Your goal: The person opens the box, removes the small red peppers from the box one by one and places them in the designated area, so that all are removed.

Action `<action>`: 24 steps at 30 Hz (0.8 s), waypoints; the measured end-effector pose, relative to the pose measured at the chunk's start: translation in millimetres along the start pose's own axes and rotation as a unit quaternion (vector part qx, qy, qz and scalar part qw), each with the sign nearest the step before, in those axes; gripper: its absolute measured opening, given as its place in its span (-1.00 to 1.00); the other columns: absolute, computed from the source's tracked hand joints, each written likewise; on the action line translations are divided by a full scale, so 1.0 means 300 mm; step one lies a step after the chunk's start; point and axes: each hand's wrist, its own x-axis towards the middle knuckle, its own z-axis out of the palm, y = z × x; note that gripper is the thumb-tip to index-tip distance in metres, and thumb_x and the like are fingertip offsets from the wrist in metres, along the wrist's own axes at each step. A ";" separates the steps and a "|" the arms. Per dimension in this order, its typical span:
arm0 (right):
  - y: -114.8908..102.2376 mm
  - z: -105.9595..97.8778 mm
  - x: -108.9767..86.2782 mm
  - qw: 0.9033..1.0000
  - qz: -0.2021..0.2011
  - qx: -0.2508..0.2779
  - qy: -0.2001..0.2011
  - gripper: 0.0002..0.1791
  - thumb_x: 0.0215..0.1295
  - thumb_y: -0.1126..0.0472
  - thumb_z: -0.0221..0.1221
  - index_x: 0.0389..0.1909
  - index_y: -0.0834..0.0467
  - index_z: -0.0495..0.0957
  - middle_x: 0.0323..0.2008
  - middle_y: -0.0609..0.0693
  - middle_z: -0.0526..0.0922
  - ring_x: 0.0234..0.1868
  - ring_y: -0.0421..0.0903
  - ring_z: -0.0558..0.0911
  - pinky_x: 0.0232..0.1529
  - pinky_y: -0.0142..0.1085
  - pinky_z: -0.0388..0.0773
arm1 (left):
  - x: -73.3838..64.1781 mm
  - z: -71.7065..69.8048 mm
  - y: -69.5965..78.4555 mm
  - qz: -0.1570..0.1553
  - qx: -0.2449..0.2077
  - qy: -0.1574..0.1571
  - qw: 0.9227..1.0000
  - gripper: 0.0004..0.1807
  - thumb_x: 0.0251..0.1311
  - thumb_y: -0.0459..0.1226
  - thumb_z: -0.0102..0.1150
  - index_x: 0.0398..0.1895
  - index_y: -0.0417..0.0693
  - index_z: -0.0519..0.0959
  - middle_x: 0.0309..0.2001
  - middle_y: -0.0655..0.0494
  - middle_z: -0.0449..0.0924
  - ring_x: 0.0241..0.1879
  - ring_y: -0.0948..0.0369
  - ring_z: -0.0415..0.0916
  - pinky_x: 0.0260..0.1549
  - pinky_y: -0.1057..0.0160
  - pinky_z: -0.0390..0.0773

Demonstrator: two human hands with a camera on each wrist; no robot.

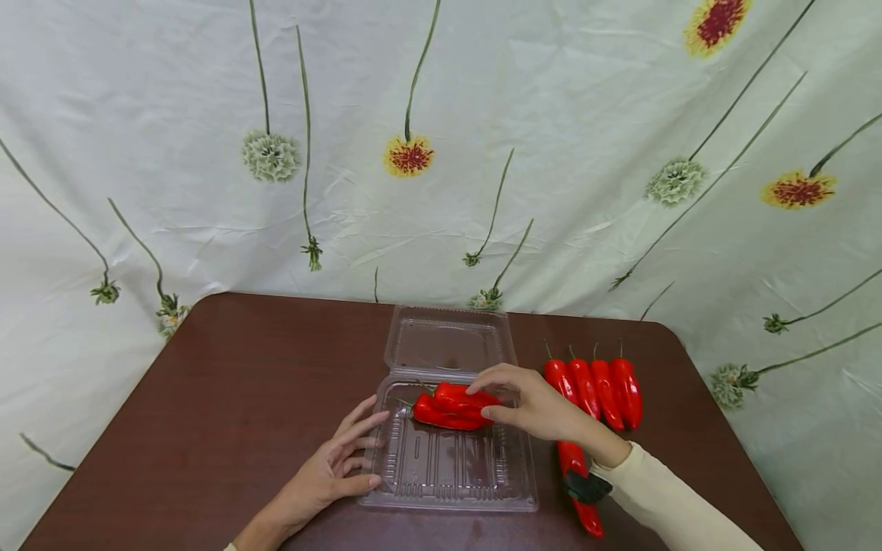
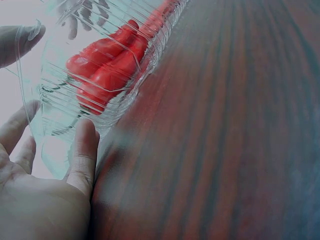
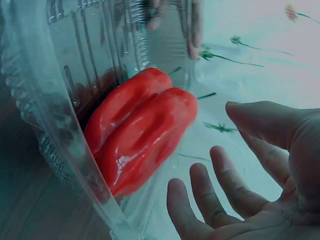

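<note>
Two glossy red peppers (image 1: 444, 418) lie side by side at the back of a clear plastic clamshell box (image 1: 441, 478), stems toward the left. Over their right ends hovers my right hand (image 1: 527, 402); in the right wrist view its thumb and fingers (image 3: 230, 185) are spread, with nothing between them and the peppers (image 3: 150, 135) apart from them. My left hand (image 1: 320, 471) stands along the box's left side, fingers extended and fingertips right at the rim. In the left wrist view the peppers (image 2: 107, 70) show through the clear wall.
The box's lid (image 1: 448, 344) is folded back toward the rear table edge. Several more red peppers (image 1: 625, 394) lie in a row on the brown table (image 1: 276, 367) at right, one (image 1: 572, 459) partly under the right wrist. A flowered cloth (image 1: 441, 191) hangs behind.
</note>
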 end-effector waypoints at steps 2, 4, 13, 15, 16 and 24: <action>-0.005 0.008 0.020 1.000 0.008 -0.005 -0.008 -0.65 0.25 0.34 0.34 0.06 0.06 0.65 0.10 -0.03 0.64 0.16 -0.02 0.58 0.24 -0.02 0.53 | -0.001 0.000 0.001 -0.008 0.001 0.003 1.000 -0.16 0.27 -0.55 0.17 0.57 -0.23 0.04 0.61 -0.03 -0.48 0.30 0.21 0.32 0.10 0.35 0.53; -0.009 0.015 0.037 1.000 0.016 -0.013 -0.012 -0.65 0.25 0.34 0.34 0.05 0.05 0.65 0.12 -0.02 0.64 0.18 -0.01 0.56 0.24 -0.02 0.53 | -0.001 -0.001 0.001 -0.010 0.002 0.005 1.000 -0.16 0.27 -0.55 0.17 0.57 -0.23 0.05 0.62 -0.03 -0.47 0.30 0.21 0.32 0.10 0.35 0.53; 0.002 0.052 0.075 0.999 0.035 -0.028 -0.019 -0.65 0.26 0.41 0.28 0.05 0.07 0.67 0.16 0.07 0.60 0.22 0.08 0.53 0.22 0.05 0.52 | 0.001 -0.004 -0.008 0.005 0.000 0.000 1.000 -0.16 0.27 -0.55 0.18 0.57 -0.24 0.03 0.61 -0.07 -0.48 0.29 0.21 0.32 0.10 0.34 0.53; 0.003 0.058 0.078 0.999 0.033 -0.040 -0.017 -0.63 0.27 0.43 0.26 0.04 0.06 0.68 0.16 0.06 0.59 0.22 0.07 0.53 0.21 0.04 0.52 | 0.001 -0.005 -0.009 0.007 -0.002 -0.002 1.000 -0.16 0.27 -0.55 0.17 0.57 -0.25 0.03 0.61 -0.08 -0.49 0.29 0.21 0.32 0.09 0.34 0.54; 0.004 0.061 0.080 0.998 0.034 -0.045 -0.016 -0.63 0.27 0.43 0.25 0.04 0.05 0.68 0.16 0.05 0.59 0.22 0.07 0.53 0.20 0.03 0.52 | 0.002 -0.006 -0.010 0.008 -0.002 -0.002 1.000 -0.16 0.27 -0.55 0.17 0.57 -0.24 0.03 0.61 -0.08 -0.49 0.29 0.21 0.32 0.09 0.34 0.54; 0.001 0.082 0.090 0.996 0.042 -0.083 -0.016 -0.57 0.22 0.50 0.21 0.03 0.04 0.69 0.14 0.04 0.58 0.22 0.08 0.51 0.20 0.04 0.48 | -0.001 -0.007 -0.014 0.008 0.000 -0.001 1.000 -0.16 0.27 -0.55 0.17 0.57 -0.23 0.03 0.61 -0.09 -0.48 0.30 0.20 0.32 0.10 0.34 0.53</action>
